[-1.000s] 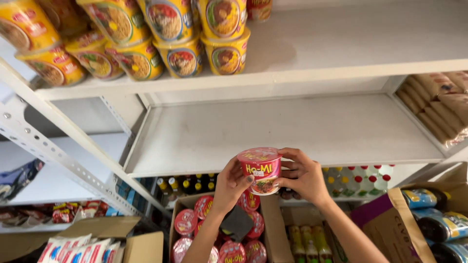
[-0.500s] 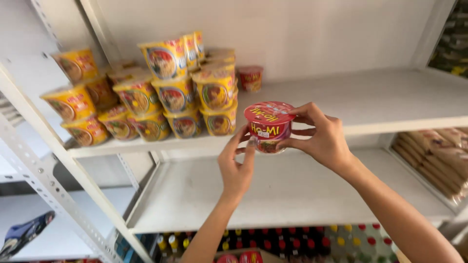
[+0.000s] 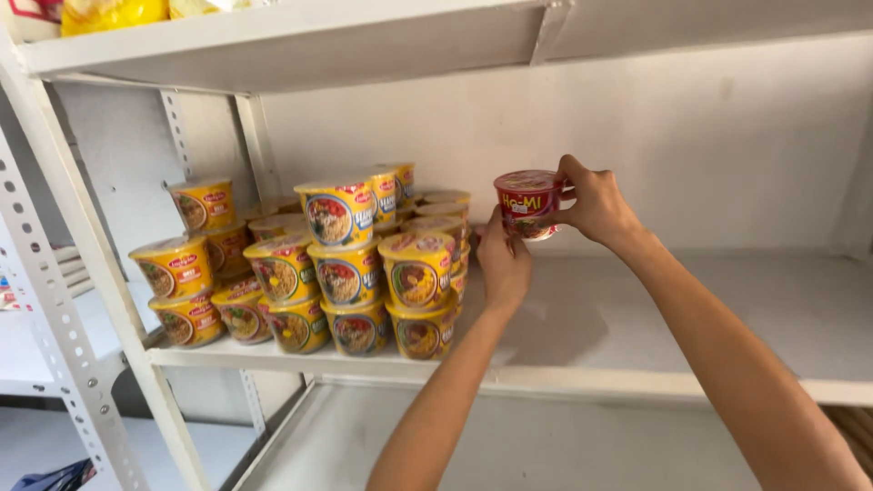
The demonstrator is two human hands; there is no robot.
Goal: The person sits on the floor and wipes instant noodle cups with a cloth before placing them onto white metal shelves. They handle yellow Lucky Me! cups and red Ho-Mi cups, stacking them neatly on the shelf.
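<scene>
- White metal shelving filling nearly the whole frame, standing against a pale wall, with a perforated upright running down the left edge.
- Spanning the top of the frame, an upper shelf board, carrying yellow packets at the upper left corner, only partly showing.
- Stretching across the middle and right of the frame, the middle shelf deck, lying bare on its right half.
- Sitting on the left half of that deck, a block of yellow noodle cups, stacked two and three high in several rows, reaching from left of centre to the centre of the frame.
- Showing at the lower centre, a lower shelf, pale and blurred.
- Reaching up from the lower right corner, the right hand, wrapping thumb and fingers around the right side of a red noodle cup.
- Rising from the bottom centre, the left hand, pressing its fingertips against the lower left side of the same cup, fingers held close together.
- Being held upright between both hands just right of centre, the red noodle cup, hovering above the deck and just beside the top right of the yellow stack; touching the stack or not, cannot tell.
</scene>
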